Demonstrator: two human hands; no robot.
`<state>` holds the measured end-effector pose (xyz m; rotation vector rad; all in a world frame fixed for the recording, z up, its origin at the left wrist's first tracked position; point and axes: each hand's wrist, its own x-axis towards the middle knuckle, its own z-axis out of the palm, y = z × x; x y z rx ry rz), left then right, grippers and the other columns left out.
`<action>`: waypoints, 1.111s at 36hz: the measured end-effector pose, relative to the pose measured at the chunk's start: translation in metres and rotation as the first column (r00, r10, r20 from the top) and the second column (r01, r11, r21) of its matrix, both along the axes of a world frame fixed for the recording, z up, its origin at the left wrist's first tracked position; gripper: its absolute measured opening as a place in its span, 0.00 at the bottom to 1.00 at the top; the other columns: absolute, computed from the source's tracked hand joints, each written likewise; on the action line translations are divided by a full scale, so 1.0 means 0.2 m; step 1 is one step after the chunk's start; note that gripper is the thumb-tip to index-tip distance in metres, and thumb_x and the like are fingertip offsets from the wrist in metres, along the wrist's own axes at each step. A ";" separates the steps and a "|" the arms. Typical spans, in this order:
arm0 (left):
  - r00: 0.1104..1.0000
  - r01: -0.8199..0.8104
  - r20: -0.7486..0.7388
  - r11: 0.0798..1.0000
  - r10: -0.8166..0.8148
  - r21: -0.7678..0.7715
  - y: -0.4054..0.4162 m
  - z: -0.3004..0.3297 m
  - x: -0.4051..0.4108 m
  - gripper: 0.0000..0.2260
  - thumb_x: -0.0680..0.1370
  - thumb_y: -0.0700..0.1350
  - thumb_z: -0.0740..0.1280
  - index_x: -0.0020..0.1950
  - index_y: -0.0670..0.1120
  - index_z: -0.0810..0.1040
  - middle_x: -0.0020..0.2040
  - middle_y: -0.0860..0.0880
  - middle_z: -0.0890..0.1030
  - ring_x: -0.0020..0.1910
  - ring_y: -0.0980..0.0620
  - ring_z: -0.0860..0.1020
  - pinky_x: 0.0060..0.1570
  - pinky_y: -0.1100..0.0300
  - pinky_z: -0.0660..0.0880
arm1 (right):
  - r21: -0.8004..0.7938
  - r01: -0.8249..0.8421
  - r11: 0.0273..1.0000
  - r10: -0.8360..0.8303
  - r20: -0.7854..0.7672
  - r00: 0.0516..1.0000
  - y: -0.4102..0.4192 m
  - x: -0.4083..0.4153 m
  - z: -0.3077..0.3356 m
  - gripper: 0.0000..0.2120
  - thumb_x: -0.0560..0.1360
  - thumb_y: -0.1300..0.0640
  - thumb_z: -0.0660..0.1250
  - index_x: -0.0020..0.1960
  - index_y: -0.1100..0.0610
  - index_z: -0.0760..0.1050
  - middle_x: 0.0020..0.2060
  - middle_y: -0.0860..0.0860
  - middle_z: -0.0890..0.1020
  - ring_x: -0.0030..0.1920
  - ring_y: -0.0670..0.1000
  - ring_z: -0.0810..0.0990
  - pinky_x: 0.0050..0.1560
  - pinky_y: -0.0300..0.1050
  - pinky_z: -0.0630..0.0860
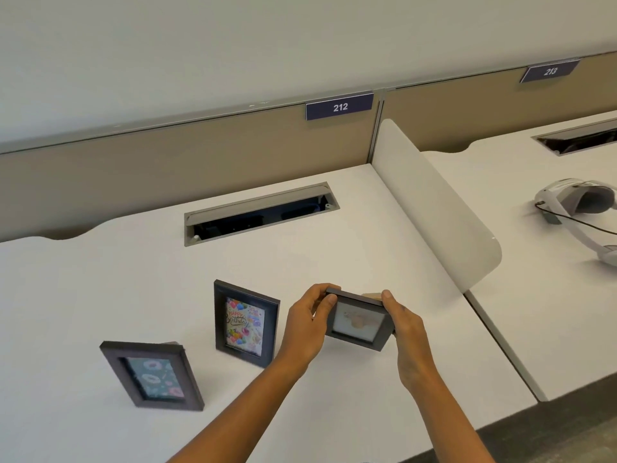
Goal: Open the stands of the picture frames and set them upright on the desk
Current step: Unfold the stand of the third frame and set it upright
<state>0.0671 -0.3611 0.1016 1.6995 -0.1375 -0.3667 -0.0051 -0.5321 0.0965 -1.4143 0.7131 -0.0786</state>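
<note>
Both hands hold a small dark picture frame (359,320) above the white desk (334,255), its glass side facing the camera and tilted back. The left hand (307,324) grips the frame's left edge, thumb on the front near the top corner and fingers curled behind; the right hand (405,329) clasps the right edge, thumb tip at the top right corner. A sliver of the frame's tan back stand (371,295) shows above the top edge, between the two thumbs. Whether the frame's lower edge touches the desk cannot be told. To the left, two more dark frames stand upright on the desk: one with a "Happy Birthday" balloon print (245,324), just beside the left wrist, and nearer the camera one with a doughnut pattern on teal (152,375), leaning back. Farther back, an open cable tray (260,213) is set into the desk, with a tan partition behind it bearing a "212" label (339,106). A white divider panel (434,202) separates this desk from the next one on the right, where a white headset (581,208) with a dark cable lies.
</note>
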 end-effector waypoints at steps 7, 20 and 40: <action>0.999 -0.050 -0.013 0.997 0.051 0.051 -0.05 -0.05 0.05 0.08 0.87 0.47 0.64 0.61 0.57 0.81 0.54 0.67 0.84 0.57 0.70 0.79 0.50 0.76 0.75 | 0.049 -0.020 0.999 0.023 -0.065 0.998 -0.05 0.08 -0.07 0.30 0.67 0.19 0.68 0.50 0.43 0.89 0.47 0.46 0.92 0.45 0.43 0.89 0.50 0.44 0.77; 0.998 -0.059 -0.015 0.992 0.061 0.108 -0.13 -0.10 0.16 0.10 0.88 0.48 0.61 0.65 0.52 0.80 0.57 0.57 0.84 0.54 0.71 0.80 0.45 0.74 0.78 | 0.061 -0.011 0.998 0.019 -0.122 0.992 -0.09 0.18 -0.12 0.38 0.60 0.12 0.65 0.48 0.43 0.89 0.44 0.45 0.92 0.41 0.42 0.89 0.43 0.40 0.77; 0.998 -0.039 -0.042 0.988 0.046 0.149 -0.14 -0.13 0.16 0.11 0.87 0.46 0.63 0.68 0.59 0.76 0.59 0.59 0.83 0.56 0.70 0.81 0.45 0.73 0.79 | 0.038 -0.033 0.999 0.039 -0.149 0.988 -0.10 0.19 -0.16 0.38 0.67 0.15 0.64 0.55 0.46 0.85 0.42 0.41 0.90 0.40 0.38 0.88 0.44 0.40 0.77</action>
